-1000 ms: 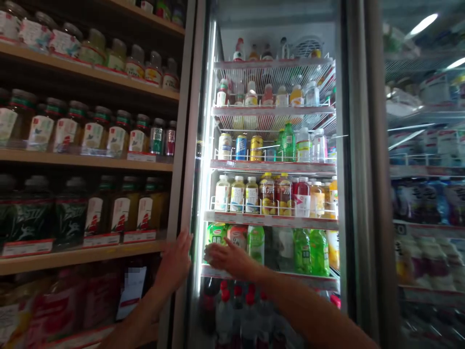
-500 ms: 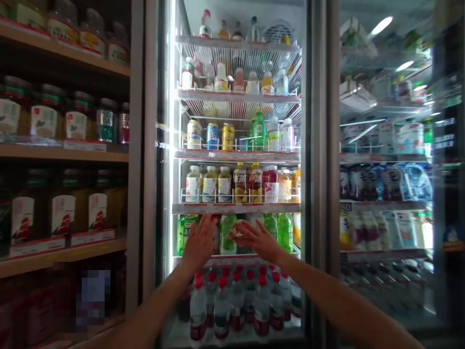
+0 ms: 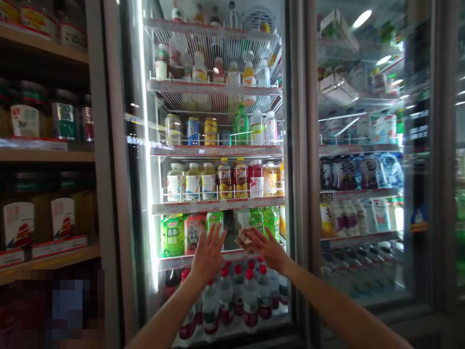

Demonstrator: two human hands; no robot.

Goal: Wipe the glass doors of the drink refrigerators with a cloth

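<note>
My left hand reaches forward with its fingers spread and pointing up, in front of the green bottles on a lower shelf of the lit drinks fridge. Nothing shows in it. My right hand has a crumpled brownish cloth under its fingers, just right of the left hand. Reflections lie across the glass door before the drinks; whether the left palm touches this glass, I cannot tell. Behind the hands stand a green carton and a red one.
Red-capped bottles fill the fridge bottom. Bottled and canned drinks line the shelves above. A metal door frame divides this fridge from another glass-fronted one. Wooden shelves with jars stand at left.
The view has turned to the right, so the fridge sits further left. My left hand has moved rightward across the drinks, and the right hand with the cloth is slightly lower.
</note>
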